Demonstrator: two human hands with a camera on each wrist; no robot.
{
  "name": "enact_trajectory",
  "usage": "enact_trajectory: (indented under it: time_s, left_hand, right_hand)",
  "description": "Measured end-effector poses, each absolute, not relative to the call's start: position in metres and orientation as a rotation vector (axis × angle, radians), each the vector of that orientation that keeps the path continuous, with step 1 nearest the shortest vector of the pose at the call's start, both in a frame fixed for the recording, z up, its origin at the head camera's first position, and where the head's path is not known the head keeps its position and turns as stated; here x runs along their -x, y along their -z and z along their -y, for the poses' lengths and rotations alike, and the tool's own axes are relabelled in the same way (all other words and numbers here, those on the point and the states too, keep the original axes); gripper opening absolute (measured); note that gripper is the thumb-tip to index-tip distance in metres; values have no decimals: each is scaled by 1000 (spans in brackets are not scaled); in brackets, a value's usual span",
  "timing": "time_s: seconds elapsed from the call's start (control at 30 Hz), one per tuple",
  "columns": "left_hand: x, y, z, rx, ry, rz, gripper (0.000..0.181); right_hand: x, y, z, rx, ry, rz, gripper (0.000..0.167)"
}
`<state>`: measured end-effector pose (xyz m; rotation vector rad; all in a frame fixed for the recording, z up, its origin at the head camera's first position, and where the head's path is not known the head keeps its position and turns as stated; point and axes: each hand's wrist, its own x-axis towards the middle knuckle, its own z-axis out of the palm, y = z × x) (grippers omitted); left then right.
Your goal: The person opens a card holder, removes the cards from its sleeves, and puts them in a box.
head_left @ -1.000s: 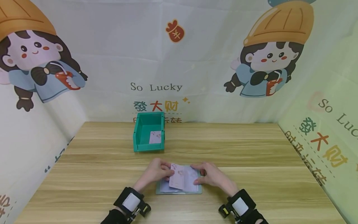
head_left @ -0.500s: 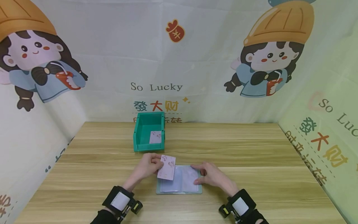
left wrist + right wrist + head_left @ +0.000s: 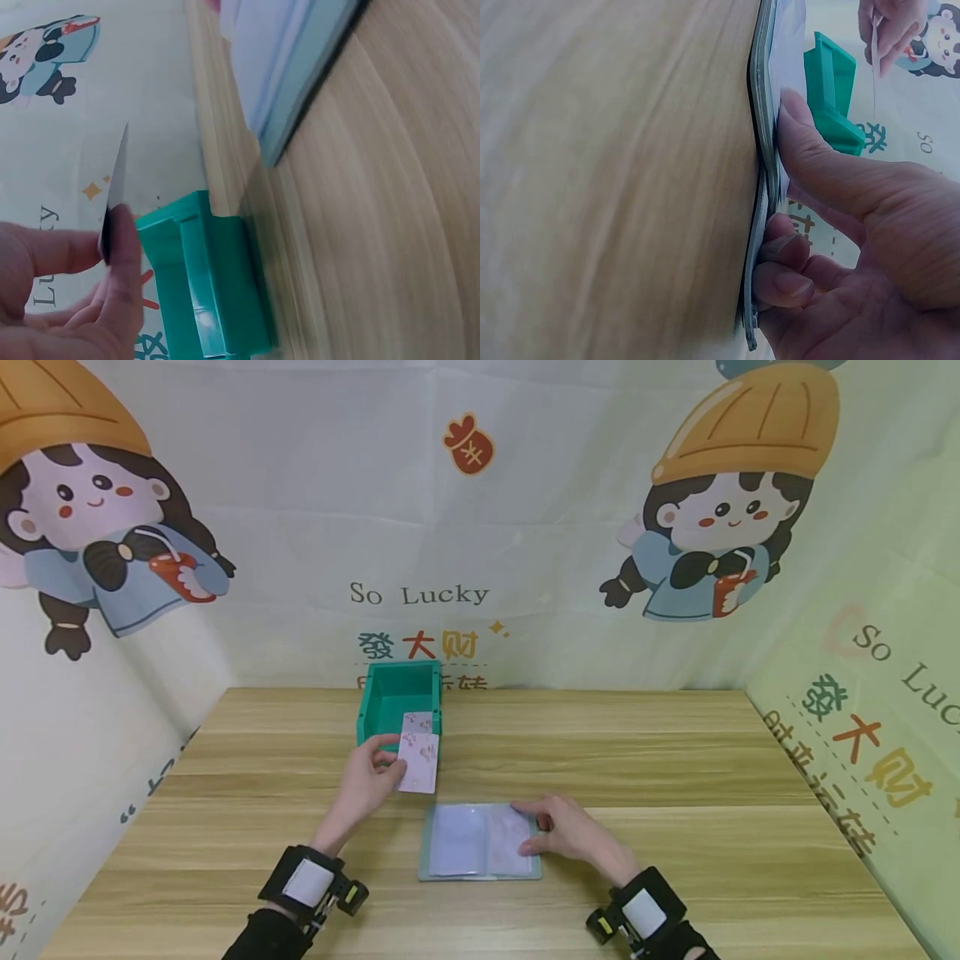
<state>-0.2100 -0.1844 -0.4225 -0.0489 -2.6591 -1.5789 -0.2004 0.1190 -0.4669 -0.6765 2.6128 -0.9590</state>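
My left hand pinches a pink printed card between thumb and fingers, over the front edge of the green bin. In the left wrist view this card appears almost edge-on, above the bin. A similar card lies inside the bin, partly covered by the held one in the head view. My right hand grips the right side of an open card holder with clear pockets and a pale blue-green cover. In the right wrist view the thumb presses its page, with other fingers curled at its edge.
The wooden table carries the bin at the back and the card holder nearer the front. A printed backdrop rises behind the table and along both sides.
My left hand has lifted the card off the card holder and carried it forward and left to the bin. The right hand has stayed at the card holder's right side.
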Motion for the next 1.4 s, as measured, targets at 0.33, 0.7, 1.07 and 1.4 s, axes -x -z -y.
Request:
enact_trajectory:
  time_s: [0.33, 0.7, 1.07, 1.4]
  left_hand:
    - [227, 431, 189, -134, 1465, 2498, 27]
    - [251, 431, 188, -236, 1425, 2561, 31]
    - [279, 430, 176, -245, 1305, 2547, 29]
    - [288, 438, 172, -265, 1163, 2641, 29]
  right_hand:
    - [201, 469, -120, 681, 957, -2614, 62]
    - [201, 470, -120, 684, 951, -2616, 62]
    - [200, 468, -121, 681, 964, -2611, 62]
    - [201, 467, -120, 686, 952, -2612, 63]
